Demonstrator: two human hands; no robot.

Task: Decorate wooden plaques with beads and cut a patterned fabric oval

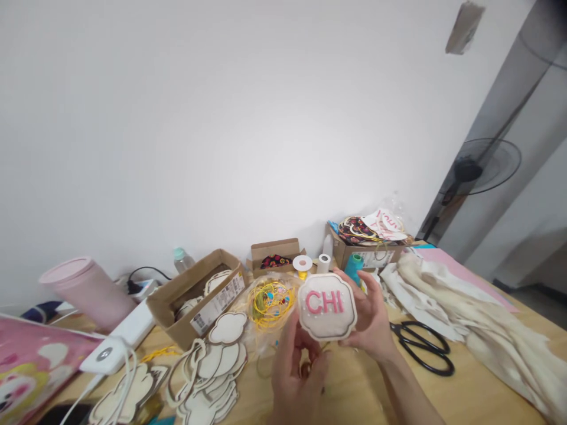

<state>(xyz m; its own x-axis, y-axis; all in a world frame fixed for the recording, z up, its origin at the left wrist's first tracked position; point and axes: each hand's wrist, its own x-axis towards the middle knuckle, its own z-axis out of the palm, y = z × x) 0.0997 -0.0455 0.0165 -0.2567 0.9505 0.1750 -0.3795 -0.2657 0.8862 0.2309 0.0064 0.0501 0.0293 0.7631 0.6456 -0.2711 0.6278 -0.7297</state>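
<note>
Head view: right hand (370, 316) clamps a cloud-shaped plaque (326, 306) with pink CHI lettering, raised over the wooden table (363, 395) so the letters face the wearer; left hand (296, 378) curls just below, contact unclear. Black scissors (420, 348) lie right, wooden cutouts (208, 369) left.

centre: plaque (326, 307) | left: box (195, 301) — holding cutouts (217, 282) | right: scissors (420, 348) — beside cloth (452, 307)

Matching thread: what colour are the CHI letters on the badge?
The CHI letters are bright pink, shown best in the head view.
</note>
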